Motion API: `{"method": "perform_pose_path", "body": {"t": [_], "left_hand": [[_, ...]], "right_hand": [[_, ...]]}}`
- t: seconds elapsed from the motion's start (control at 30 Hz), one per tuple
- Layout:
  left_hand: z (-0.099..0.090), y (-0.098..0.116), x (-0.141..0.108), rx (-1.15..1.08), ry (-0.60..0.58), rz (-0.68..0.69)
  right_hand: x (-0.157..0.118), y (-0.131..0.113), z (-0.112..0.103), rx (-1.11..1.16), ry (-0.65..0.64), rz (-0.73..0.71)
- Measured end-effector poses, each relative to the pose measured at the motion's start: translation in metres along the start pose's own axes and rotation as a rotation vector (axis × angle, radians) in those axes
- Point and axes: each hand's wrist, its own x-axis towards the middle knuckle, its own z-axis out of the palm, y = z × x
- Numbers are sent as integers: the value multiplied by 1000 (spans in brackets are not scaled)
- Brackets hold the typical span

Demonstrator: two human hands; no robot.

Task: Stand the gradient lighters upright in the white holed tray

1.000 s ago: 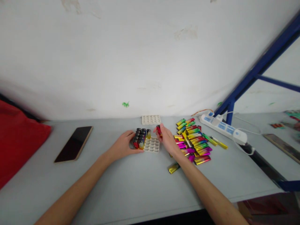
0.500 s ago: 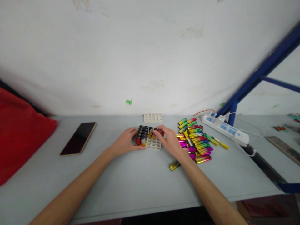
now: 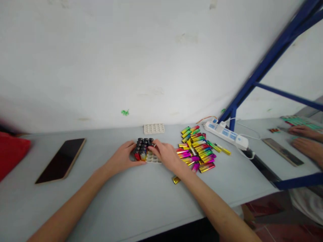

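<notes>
Several lighters with black tops (image 3: 142, 145) stand upright in rows in the left part of a white holed tray (image 3: 153, 158). My left hand (image 3: 123, 156) is curled round the left side of this group, fingers behind and thumb along the front edge. My right hand (image 3: 166, 155) pinches a lighter (image 3: 152, 145) by its top at the right side of the group; its lower part is hidden by my fingers. Bare holes of the tray show below that hand. Just right of my right hand lies a loose pile of shiny coloured lighters (image 3: 199, 148).
A second holed tray (image 3: 154, 128) lies near the wall. At left are a dark tablet or phone (image 3: 62, 159) and red fabric (image 3: 13, 151). A white power strip (image 3: 226, 135) with cables lies by a blue metal frame (image 3: 232, 117). Another person's hands (image 3: 306, 139) are at far right.
The view has turned right, bringing another person's hands into sight. My right hand has brought its lighter closer in against the standing rows. My left hand stays round the group.
</notes>
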Motion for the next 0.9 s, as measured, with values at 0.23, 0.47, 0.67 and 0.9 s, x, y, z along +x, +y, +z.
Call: {"method": "perform_pose_path", "body": {"t": [0.23, 0.47, 0.67, 0.9], "left_hand": [[-2, -2, 2, 16, 6, 1], [0, -5, 4, 22, 21, -38], [-2, -3, 4, 25, 18, -15], [1, -3, 6, 24, 21, -30]], "right_hand": [[0, 5, -9, -176, 57, -15], [-9, 77, -49, -88, 279, 169], [-5, 157, -95, -283, 314, 273], [0, 184, -81, -354, 97, 336]]}}
